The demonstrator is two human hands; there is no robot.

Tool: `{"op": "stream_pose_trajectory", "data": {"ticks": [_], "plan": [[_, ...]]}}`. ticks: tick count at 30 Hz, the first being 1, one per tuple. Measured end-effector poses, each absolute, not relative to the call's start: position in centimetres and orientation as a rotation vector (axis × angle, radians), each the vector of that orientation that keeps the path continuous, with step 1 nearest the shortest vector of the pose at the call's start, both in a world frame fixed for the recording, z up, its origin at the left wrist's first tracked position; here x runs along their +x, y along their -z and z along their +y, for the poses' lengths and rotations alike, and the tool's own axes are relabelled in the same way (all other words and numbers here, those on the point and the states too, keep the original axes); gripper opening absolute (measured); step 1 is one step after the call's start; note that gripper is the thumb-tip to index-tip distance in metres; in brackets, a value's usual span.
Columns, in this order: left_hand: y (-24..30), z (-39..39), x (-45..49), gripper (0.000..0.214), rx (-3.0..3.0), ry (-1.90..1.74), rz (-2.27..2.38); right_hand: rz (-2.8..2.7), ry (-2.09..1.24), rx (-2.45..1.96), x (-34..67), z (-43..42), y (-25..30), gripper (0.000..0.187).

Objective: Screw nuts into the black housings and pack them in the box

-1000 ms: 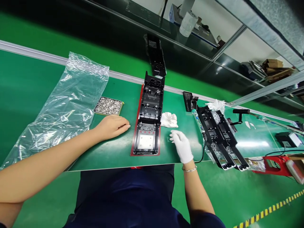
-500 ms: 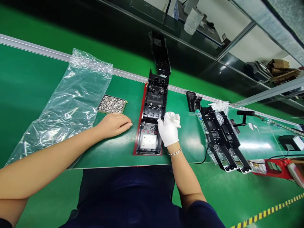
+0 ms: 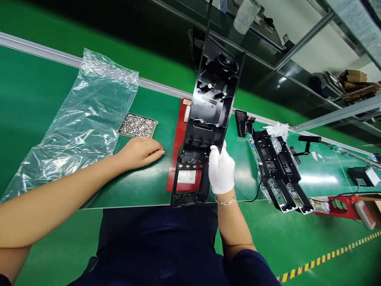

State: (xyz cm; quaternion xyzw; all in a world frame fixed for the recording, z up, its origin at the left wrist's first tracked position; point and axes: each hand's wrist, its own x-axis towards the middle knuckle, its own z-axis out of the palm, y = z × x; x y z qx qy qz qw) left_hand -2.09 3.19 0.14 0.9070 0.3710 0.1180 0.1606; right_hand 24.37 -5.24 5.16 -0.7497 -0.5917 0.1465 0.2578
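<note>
My gloved right hand [image 3: 222, 169] grips the right edge of a long black plastic housing [image 3: 208, 115], its thumb on the inner side. The housing is tilted, its far end raised above the bench. Under it lies a red base plate [image 3: 175, 159]; a white metal block [image 3: 186, 176] shows through the housing's rectangular window. My bare left hand [image 3: 143, 153] rests on the green bench with its fingers loosely extended, holding nothing. Beyond it sits a shallow tray of small metal parts [image 3: 137, 126]. The glove hides part of the housing's edge.
A clear plastic bag [image 3: 83, 119] lies spread out at the left. To the right are more black housings [image 3: 275, 167], an electric screwdriver [image 3: 253, 149] with a cable, and a black-handled tool [image 3: 308, 145]. A metal rail [image 3: 166, 88] runs along the bench's back.
My right hand has lifted the housing off the red base plate and tilted its far end up and to the right. My left hand has stayed on the bench.
</note>
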Motion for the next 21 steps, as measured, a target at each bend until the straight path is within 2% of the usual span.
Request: {"op": "stream_pose_trajectory", "data": {"ticks": [5, 10, 16, 21], "plan": [[1.2, 3.0, -2.3, 0.061, 2.582, -0.340, 1.129, -1.736, -0.055, -2.064, 23.7, -6.1, -6.2, 0.099], [1.3, 2.5, -2.4, 0.066, 2.590, -0.411, 1.131, -1.818, 0.241, -2.006, 23.4, -6.7, -7.1, 0.085], [1.0, 3.2, -2.5, 0.073, 2.606, -0.430, 1.037, -1.853, 0.213, -2.043, 23.3, -7.1, -8.1, 0.086], [-0.2, 3.2, -2.1, 0.069, 2.600, -0.356, 1.028, -1.858, 0.182, -2.013, 23.3, -7.2, -8.4, 0.084]]}}
